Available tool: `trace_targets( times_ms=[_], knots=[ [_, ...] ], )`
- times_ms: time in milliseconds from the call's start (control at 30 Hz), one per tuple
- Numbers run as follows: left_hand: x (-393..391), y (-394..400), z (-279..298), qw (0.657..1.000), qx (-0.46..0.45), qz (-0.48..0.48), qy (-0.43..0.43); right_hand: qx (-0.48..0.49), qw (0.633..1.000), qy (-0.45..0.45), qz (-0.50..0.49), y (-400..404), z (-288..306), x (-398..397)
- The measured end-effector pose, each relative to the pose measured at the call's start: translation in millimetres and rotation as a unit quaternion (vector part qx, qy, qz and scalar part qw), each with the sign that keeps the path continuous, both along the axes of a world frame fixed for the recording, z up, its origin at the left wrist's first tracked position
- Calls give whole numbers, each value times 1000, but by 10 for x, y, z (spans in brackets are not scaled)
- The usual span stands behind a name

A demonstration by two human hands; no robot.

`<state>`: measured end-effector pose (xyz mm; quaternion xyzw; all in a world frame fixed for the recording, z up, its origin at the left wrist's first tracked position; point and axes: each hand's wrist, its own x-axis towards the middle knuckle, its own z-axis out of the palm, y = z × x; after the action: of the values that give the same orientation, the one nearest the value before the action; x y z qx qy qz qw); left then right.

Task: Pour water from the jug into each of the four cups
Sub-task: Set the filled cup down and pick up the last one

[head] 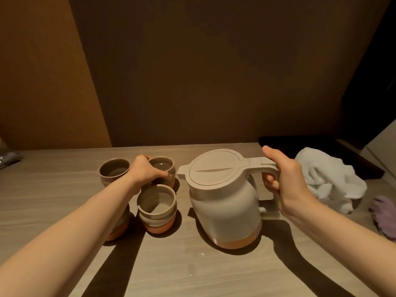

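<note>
Jug upright on table, four cups at its left.
Left forearm hides most of the near-left cup (pixel 120 224); grey-and-terracotta ceramic cup (pixel 157 207) holds water. Right hand (pixel 287 179) wraps the lidded beige plastic jug (pixel 225 198) handle; left hand (pixel 147 171) pinches far cup (pixel 164 168). Beyond: fourth cup (pixel 114 171), crumpled white cloth (pixel 330 179).

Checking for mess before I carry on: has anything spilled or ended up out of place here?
A few small water droplets glisten on the pale wooden tabletop just in front of the upright beige lidded jug. Otherwise nothing stands out.
</note>
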<state>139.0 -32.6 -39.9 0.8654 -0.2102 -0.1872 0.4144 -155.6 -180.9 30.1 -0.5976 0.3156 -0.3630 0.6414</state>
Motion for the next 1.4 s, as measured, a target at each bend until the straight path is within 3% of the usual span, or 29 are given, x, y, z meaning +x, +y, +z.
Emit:
trace_targets(
  times_ms=[433,600,767,933,1100,1233,1400],
  knots=[
    [-135,71,118,997,59,-42,-14,1,1000,-8,16,78,-24,-81],
    [-175,298,290,992,18,-17,-127,-4,1000,-12,22,117,-31,-108],
    [-151,595,386,959,-67,62,-267,-8,1000,-6,28,178,-26,-119],
    [34,780,288,947,16,73,-313,-4,1000,5,21,231,-12,-104],
    [275,869,110,974,111,74,-184,-4,1000,5,24,245,-19,-89],
    [392,921,14,994,71,73,-30,-1,1000,5,25,248,-13,-82],
    [457,915,6,996,44,78,-12,-5,999,17,29,272,9,-85]
  ],
)
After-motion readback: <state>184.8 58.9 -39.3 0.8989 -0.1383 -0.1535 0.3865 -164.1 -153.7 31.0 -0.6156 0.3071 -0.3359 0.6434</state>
